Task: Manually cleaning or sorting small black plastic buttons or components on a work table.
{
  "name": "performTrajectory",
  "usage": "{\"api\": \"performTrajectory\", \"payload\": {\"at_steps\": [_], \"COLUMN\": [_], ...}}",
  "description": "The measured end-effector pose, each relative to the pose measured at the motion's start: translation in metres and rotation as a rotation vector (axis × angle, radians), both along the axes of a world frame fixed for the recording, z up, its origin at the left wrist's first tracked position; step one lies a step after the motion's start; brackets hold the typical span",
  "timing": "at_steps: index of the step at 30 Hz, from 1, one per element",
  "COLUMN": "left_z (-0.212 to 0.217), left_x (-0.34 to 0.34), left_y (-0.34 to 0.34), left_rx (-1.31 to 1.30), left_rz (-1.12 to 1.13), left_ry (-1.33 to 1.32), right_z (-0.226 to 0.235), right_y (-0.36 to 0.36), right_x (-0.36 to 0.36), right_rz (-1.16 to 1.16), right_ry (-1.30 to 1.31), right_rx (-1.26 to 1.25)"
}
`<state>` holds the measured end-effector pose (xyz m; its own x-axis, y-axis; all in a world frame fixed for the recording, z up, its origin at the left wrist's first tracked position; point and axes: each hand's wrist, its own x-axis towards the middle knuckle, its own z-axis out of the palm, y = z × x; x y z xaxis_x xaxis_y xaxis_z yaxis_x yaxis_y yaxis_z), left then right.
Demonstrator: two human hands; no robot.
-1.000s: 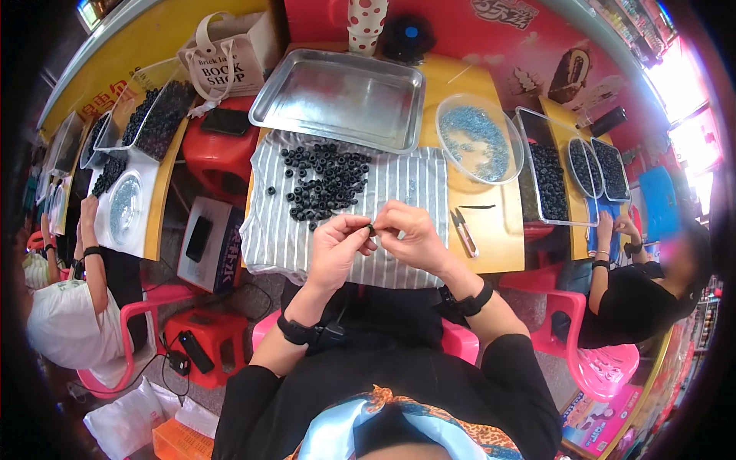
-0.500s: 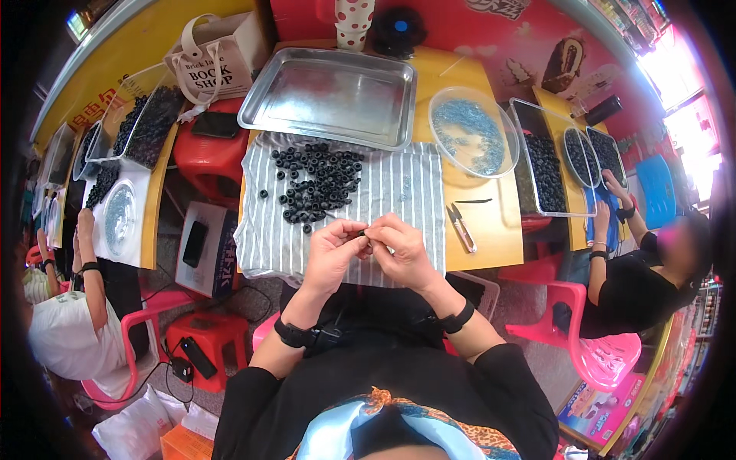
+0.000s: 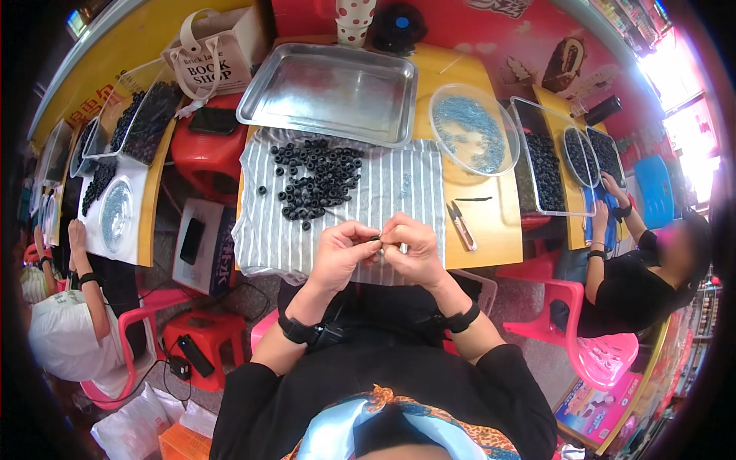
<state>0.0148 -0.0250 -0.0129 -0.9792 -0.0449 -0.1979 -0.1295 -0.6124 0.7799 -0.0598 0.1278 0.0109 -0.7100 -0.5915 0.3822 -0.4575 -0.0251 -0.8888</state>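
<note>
Over the near edge of a grey-and-white striped cloth point(image 3: 264, 238), my hands meet at the fingertips. My left hand point(image 3: 343, 251) is closed in a pinch on a small black ring-like piece point(image 3: 375, 238), mostly covered by the fingers. Pressed against the same piece are the closed fingertips of my right hand point(image 3: 412, 247); whether they hold something else too small to see, I cannot tell. Beyond my left hand lies a loose pile of black ring-like pieces point(image 3: 318, 180). A few tiny clear-blue bits point(image 3: 405, 184) rest on the cloth to its right.
A shallow metal tray point(image 3: 330, 92) stands behind the pile. To the right are a clear oval tub point(image 3: 438, 115) of small bluish pieces, thread snips point(image 3: 461, 227) and a thin black tool point(image 3: 474, 199). Co-workers sit at tables on both sides, a person's hand point(image 3: 600, 218) at the right one.
My joined hands have shifted slightly right, and the black piece shows more between the fingertips. The left co-worker's hands have drawn nearer their body.
</note>
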Motion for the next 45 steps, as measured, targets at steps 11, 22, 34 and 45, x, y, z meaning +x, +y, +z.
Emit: {"api": "performTrajectory", "payload": {"at_steps": [11, 22, 34, 45], "left_z": [0.015, -0.016, -0.025, -0.024], "left_x": [-0.007, -0.008, -0.007, -0.004], "left_y": [-0.017, -0.014, -0.014, -0.015], "left_rx": [-0.194, 0.235, 0.224, 0.236], "left_rz": [0.039, -0.033, -0.026, -0.016], "left_ry": [0.037, 0.021, 0.102, 0.107], "right_z": [-0.008, -0.006, -0.009, -0.005], "right_y": [0.009, 0.024, 0.019, 0.012], "right_x": [-0.015, -0.066, -0.064, -0.068], "right_rz": [-0.213, -0.324, -0.255, -0.169], "right_ry": [-0.001, 0.219, 0.178, 0.110], "right_rx": [0.194, 0.513, 0.580, 0.623]}}
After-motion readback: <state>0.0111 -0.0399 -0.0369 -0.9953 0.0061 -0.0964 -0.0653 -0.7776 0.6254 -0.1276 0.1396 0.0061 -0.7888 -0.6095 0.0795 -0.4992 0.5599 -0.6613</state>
